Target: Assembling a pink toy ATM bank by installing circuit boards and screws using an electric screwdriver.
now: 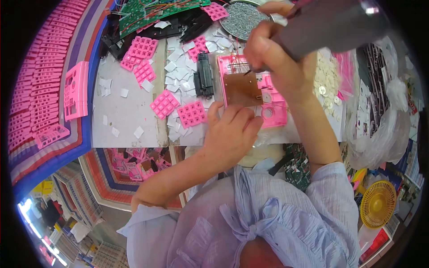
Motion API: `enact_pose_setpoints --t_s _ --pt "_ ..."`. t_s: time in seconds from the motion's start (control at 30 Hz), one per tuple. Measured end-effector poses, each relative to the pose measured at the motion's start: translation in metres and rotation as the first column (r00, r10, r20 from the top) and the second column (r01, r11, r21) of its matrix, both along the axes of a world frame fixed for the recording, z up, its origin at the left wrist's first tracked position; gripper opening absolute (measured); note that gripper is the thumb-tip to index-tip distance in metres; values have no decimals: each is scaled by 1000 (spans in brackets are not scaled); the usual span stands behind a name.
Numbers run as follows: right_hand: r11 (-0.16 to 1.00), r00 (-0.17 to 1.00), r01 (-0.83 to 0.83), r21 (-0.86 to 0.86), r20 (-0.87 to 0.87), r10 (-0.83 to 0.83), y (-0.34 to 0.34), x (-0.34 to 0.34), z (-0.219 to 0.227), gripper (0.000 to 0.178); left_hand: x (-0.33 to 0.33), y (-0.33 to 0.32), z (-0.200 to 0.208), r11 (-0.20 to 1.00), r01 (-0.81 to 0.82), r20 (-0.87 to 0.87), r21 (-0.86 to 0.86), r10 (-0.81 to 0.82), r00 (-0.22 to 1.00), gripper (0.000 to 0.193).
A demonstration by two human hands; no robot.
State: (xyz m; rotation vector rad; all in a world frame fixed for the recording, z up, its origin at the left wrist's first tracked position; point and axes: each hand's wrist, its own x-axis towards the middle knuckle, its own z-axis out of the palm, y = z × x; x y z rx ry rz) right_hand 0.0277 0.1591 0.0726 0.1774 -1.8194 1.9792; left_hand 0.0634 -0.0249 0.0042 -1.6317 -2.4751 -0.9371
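Observation:
A dark grey power screwdriver (330,29) is gripped in my right hand (286,67), its thin bit slanting down over a brown circuit board (241,87). That board lies in a pink plastic casing (276,117) on the worktable. My left hand (230,134) bends its fingers over the near edge of the board and casing, holding them. Whether the bit touches a screw is too small to tell. Left of the casing sits a black plastic part (204,76); pink keypad pieces (192,114) lie close to my left hand.
A round dish of small metal screws (245,20) stands at the back, beside green circuit boards (161,15). White paper squares (176,71) are scattered leftward. Pale round discs (326,82) pile up on the right. Stacked pink casings (44,67) fill the far left.

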Motion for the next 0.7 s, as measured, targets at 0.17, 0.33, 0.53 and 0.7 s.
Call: enact_pose_setpoints --t_s 0.17,0.33,0.53,0.7 --pt "930 968 220 294 52 -246 22 40 -3 47 -14 1 0 993 47 280 104 -75 957 32" --pt "533 999 -37 845 19 38 45 84 -35 40 -27 3 8 972 -217 947 85 -11 321 20" --pt "678 987 -155 719 91 129 37 66 -54 16 -51 1 10 977 -190 984 93 -62 164 16" --pt "707 951 -295 643 269 153 38 57 -49 11 -55 1 30 989 -96 797 -111 147 586 7"
